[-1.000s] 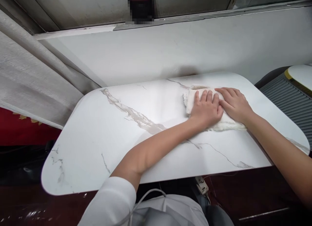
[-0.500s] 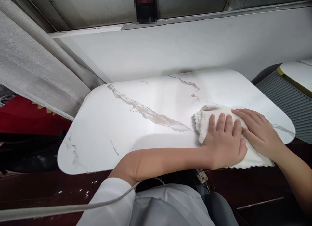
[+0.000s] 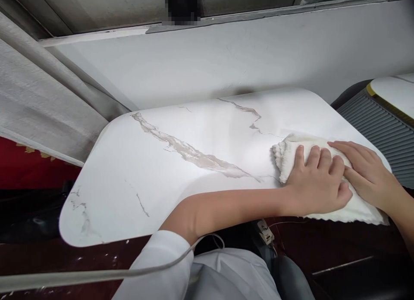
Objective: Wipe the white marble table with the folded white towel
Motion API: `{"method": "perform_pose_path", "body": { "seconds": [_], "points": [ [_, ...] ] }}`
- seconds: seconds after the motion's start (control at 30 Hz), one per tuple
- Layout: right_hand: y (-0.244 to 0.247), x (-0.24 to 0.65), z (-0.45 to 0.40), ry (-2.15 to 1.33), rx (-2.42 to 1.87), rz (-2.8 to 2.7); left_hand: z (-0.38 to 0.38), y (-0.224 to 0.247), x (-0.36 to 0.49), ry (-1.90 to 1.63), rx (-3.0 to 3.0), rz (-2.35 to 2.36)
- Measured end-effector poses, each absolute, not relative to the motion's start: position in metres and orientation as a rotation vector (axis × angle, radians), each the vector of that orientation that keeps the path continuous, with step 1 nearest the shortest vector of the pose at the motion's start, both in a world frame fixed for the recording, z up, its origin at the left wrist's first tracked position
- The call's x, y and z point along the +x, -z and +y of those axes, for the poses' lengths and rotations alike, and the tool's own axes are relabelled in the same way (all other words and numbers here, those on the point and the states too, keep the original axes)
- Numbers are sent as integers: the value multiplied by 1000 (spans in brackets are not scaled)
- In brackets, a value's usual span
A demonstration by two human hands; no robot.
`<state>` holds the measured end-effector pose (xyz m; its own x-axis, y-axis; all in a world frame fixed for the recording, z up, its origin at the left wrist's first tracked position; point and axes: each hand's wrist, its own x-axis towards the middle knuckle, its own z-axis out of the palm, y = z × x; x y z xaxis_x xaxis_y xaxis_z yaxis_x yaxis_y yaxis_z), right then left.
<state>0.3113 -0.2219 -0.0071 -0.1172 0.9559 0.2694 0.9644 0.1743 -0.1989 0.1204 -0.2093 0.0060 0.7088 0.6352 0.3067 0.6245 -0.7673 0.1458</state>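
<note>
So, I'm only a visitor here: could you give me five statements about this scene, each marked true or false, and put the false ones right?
1. The left hand rests on a white cloth. True.
2. The right hand is well away from the cloth. False: it rests on the cloth too, beside the left hand.
3. The table has brownish-grey streaks across its top. True.
4. The cloth lies near the table's left end, as seen in the picture. False: it is toward the right end.
5. A pale curtain hangs at the left of the picture. True.
</note>
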Motion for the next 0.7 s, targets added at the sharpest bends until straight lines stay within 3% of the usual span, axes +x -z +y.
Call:
{"method": "perform_pose_path", "body": {
  "seconds": [0.7],
  "points": [
    [-3, 270, -32, -126, -2010, -1994, -37, 0, 112, -505, 2633, 1297]
  ]
}}
